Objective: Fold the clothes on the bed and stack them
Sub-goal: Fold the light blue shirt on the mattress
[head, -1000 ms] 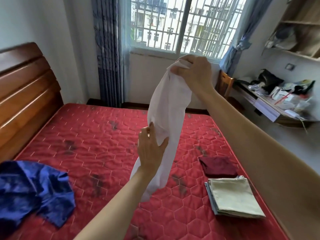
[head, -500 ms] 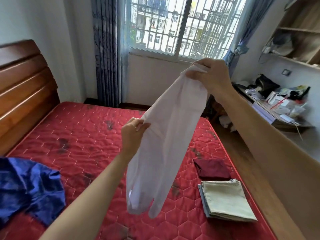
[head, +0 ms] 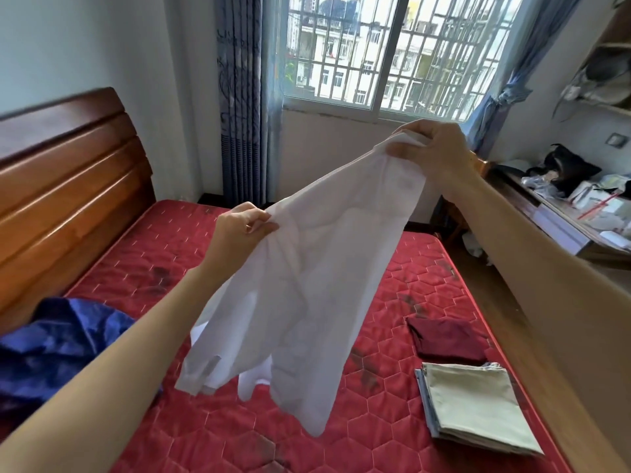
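holding a thin white cloth garment (head: pixel 300 285) in the air above the red quilted mattress (head: pixel 392 421), left hand (head: pixel 239 233) and right hand (head: pixel 433 148) each pinch its top edge. folded beige cloth stack (head: pixel 478 407) lies on the mattress at right.

Bright daylight from window (head: pixel 392 52); slight motion blur; wide-angle bending at edges.

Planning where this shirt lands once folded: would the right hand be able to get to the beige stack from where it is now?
Probably yes, once freed. The right hand grips the white shirt, held up above the bed. The beige stack lies uncovered by the bed's right edge, under that arm, with nothing between.
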`<state>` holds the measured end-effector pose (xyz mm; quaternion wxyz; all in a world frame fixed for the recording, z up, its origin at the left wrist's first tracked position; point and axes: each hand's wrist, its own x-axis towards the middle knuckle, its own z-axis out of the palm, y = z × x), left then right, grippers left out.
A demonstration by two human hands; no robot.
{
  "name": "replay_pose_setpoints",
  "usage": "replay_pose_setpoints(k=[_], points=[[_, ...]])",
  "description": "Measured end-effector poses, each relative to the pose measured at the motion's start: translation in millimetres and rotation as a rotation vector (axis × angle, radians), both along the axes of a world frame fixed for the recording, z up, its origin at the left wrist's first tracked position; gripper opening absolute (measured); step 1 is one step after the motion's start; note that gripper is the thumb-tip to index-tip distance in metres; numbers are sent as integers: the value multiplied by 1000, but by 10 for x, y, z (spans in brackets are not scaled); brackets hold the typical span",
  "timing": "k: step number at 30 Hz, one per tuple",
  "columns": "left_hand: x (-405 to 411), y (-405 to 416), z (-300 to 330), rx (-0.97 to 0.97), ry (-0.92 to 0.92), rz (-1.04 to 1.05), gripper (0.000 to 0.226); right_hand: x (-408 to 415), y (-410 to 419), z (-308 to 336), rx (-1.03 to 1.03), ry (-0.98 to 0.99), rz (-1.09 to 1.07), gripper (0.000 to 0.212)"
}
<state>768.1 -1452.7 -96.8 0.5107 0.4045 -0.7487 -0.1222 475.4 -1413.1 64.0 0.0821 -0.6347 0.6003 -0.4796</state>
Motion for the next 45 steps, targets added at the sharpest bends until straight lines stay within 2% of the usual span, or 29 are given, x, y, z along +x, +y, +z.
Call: replay_pose_setpoints(k=[3,9,15,21,26,35,40,45], points=[[82,-9,-8,-16,-44,7,13,107,-37,14,-7,24,17,23],[40,62,-191,-52,-33,12,13,287,-92,126,-58,-6,52,18],[-410,210,-578,23,94,-35,12,386,-82,276,-111,55,102,15],[-973,186,-588,122,149,-46,19,281,17,474,-122,93,93,16],[-1416,115,-596,241,96,-76,29,157,114,668,-139,168,6,26],[-1516,71,-881,225,21,-208,17,-408,391,725,-53,276,-233,30],[-1105,-11,-862,127,-88,-282,20,-808,745,281,-29,136,-318,18],[-691,39,-561,-4,-242,-342,12,-1004,1060,-10,-63,14,-337,13]])
